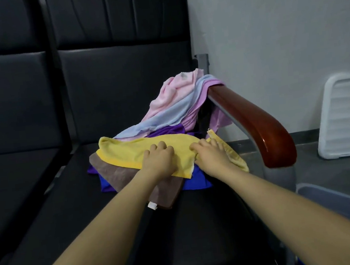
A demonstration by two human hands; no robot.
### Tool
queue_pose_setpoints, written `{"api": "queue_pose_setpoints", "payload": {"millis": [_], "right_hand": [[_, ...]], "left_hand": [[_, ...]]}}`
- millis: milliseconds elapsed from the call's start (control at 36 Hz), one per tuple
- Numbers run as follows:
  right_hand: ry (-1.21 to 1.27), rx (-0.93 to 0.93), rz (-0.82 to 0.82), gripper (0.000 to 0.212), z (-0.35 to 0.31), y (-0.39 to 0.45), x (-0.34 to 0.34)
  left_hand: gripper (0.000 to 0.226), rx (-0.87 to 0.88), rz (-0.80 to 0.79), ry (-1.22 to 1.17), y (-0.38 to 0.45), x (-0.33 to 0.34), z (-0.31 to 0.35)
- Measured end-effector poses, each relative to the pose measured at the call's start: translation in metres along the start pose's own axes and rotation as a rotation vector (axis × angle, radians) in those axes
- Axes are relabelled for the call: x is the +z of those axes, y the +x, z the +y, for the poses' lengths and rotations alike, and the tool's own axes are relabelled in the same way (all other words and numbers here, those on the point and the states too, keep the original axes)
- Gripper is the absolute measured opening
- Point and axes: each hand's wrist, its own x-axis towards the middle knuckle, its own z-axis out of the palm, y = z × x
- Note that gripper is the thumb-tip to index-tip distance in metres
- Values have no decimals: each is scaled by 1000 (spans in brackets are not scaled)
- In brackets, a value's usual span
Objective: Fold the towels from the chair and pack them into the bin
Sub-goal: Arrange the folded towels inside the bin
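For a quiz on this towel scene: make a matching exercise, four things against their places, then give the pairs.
1. yellow terry towel
2. pale pink crumpled towel
3. white ribbed plastic lid
4. brown folded towel

A. leaning against the wall
B. under both hands
C. directly beneath the yellow one
D. draped by the wooden armrest

Pairs: 1-B, 2-D, 3-A, 4-C

A: How are the two arms?
B: Both bare forearms reach forward, almost straight. The left hand (158, 159) lies palm down, fingers bent at the knuckles.
A: And the other?
B: The right hand (210, 153) is just beside it, palm down too, fingers curled forward.
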Motion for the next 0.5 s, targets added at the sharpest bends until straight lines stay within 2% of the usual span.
{"api": "queue_pose_setpoints", "payload": {"millis": [83, 194, 306, 417, 500], "right_hand": [[-33, 3, 90, 18, -3, 2, 1], [-1, -34, 171, 17, -5, 1, 3], [284, -12, 303, 10, -11, -2, -10], [555, 7, 352, 9, -21, -4, -24], [631, 17, 306, 10, -29, -5, -33]], "left_hand": [[18, 8, 83, 62, 1, 6, 1], [18, -1, 127, -5, 1, 9, 1], [6, -42, 324, -360, -2, -6, -1], [11, -91, 470, -815, -8, -41, 1], [11, -124, 527, -931, -13, -73, 4]]}}
